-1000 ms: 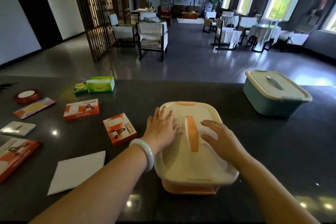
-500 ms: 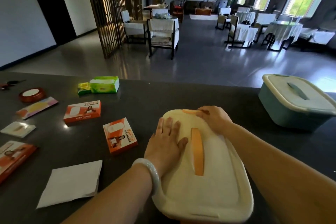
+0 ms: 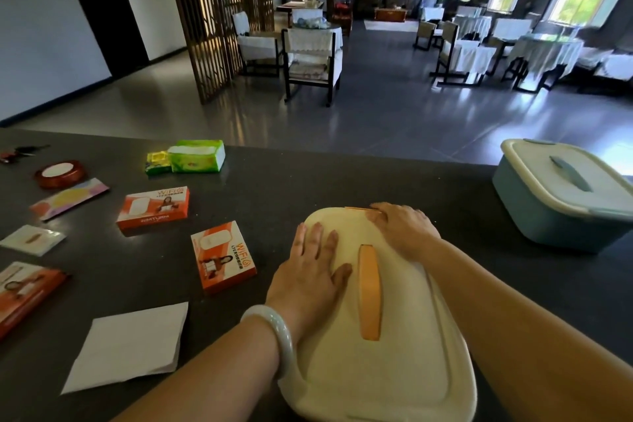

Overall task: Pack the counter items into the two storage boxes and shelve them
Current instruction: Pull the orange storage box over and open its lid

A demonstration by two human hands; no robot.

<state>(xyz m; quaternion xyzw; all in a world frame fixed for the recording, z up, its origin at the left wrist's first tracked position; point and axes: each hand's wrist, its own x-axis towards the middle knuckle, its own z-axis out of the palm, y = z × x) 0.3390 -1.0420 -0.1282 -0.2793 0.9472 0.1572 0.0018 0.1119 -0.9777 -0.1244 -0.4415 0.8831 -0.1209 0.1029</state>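
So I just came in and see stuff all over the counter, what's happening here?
A person is working on the cream storage box with the orange handle. The left hand lies flat on its lid, while the right hand curls over the far edge by the orange latch. The lid is on. The blue storage box sits closed to the right. The WiFi boxes, tissue pack and white paper lie unpacked on the counter.
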